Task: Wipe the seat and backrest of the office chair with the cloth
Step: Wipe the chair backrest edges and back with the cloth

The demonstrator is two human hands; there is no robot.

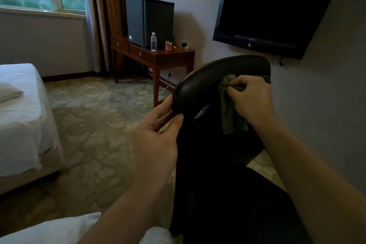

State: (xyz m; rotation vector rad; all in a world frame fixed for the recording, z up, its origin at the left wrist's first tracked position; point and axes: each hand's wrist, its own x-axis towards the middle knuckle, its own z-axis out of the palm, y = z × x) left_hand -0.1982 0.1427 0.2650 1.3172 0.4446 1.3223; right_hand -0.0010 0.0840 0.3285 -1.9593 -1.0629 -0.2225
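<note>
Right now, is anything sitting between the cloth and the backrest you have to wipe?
Nothing visible. The right hand grips the green cloth against the backrest; the left hand holds the backrest's left edge, apart from the cloth.

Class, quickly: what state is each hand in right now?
Left hand: closed on the backrest edge, thumb in front.
Right hand: closed on the cloth, pressing it to the backrest.

Wall television (275, 10), wooden desk (158, 55) (water bottle (153, 42) on top), bed (19, 117)
</note>
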